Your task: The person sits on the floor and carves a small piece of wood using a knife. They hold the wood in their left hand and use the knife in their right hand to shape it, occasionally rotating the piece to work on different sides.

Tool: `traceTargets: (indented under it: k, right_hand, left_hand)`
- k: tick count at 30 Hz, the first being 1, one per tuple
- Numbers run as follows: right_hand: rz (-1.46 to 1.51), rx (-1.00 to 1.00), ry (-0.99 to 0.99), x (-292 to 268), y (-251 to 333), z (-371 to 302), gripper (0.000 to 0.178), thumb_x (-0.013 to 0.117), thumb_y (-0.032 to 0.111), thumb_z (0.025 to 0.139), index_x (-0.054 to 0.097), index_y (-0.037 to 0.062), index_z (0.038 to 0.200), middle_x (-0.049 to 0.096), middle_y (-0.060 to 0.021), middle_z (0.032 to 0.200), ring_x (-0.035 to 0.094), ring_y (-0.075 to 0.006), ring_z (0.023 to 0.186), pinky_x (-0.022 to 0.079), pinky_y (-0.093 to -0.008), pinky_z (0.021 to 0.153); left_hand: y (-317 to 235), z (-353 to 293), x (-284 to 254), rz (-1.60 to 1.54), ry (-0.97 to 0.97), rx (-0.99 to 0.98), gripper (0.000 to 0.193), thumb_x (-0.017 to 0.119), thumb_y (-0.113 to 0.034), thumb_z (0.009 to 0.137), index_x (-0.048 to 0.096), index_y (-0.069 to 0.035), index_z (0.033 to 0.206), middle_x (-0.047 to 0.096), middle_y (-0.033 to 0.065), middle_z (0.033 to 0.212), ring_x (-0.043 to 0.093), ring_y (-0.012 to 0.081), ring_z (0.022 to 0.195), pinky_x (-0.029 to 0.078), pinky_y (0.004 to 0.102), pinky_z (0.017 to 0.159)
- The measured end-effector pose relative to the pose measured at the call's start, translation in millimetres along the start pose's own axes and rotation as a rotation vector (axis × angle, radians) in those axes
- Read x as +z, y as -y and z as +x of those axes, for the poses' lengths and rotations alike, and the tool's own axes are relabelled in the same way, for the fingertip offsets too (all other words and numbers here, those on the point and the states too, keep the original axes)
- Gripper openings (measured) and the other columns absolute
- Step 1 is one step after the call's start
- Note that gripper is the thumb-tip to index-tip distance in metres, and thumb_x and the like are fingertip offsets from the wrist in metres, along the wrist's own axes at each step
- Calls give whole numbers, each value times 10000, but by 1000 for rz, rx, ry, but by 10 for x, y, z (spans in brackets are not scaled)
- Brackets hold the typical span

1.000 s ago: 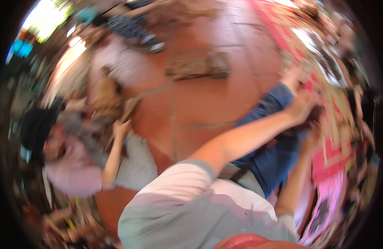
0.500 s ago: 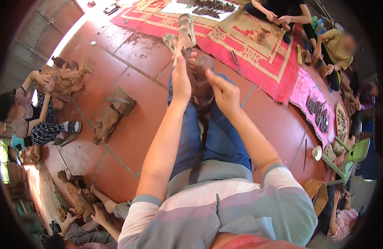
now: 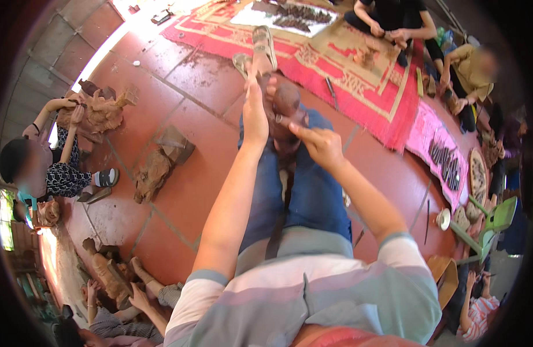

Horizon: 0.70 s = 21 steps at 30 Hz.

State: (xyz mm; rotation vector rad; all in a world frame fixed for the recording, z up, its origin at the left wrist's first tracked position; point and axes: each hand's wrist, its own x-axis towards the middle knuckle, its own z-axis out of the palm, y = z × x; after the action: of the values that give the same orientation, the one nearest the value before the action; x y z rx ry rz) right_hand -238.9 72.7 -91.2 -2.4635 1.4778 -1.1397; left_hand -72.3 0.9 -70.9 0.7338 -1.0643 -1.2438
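Note:
A dark brown carved figure, apparently of wood, stands between my knees with its smooth rounded top facing up. My left hand is closed along its left side, the fingertips curling round the far side. On the right, my right hand is bent, with thumb and forefinger against the front of the carving below the rounded top. Whatever may be pinched in those fingers is too small and blurred to make out. My legs in blue jeans flank the lower part of the figure, which is partly hidden.
A rough wood block lies on the red tiles at left. Nearby a person works on a root-like carving. Ahead spreads a red patterned mat; to its right are a pink cloth with several tools and a green chair.
My right hand has shifted slightly down the carving, uncovering more of its rounded top. My left hand keeps its hold. The view has tilted a little.

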Motion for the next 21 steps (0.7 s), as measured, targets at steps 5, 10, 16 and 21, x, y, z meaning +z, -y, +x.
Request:
traceTargets:
  k: [5,10,16,21]
  right_hand:
    - [257,61,-303,-98,299,388,334,630,57,771,667,195,1073,637,-81,706,605,-210,573,472,-299,520]
    - [31,8,33,-44,-46,-9,261,596,47,831,652,97,1081,652,-160,861,653,-177,702,501,-275,611]
    - [138,-59,-260,22,-6,326,383,643,85,758,647,243,1107,545,-53,559,566,-220,524,468,-315,517]
    - [219,-75,-118,-79,-15,59,399,599,91,777,625,266,1135,580,-52,636,569,-208,537,447,-315,476]
  left_hand:
    - [-3,-67,-32,-8,24,-27,585,277,-445,969,306,-26,1377,530,117,1130,517,141,933,409,271,850]
    - [24,69,38,-52,-10,24,573,271,-489,958,486,-9,1186,574,66,953,554,138,847,447,267,786]
    - [69,10,-17,-15,4,40,572,292,-476,956,398,-16,1280,545,89,1027,524,119,841,446,258,749]
    - [42,10,67,-40,-21,32,596,283,-505,951,548,4,1114,591,47,906,548,125,864,437,256,788]
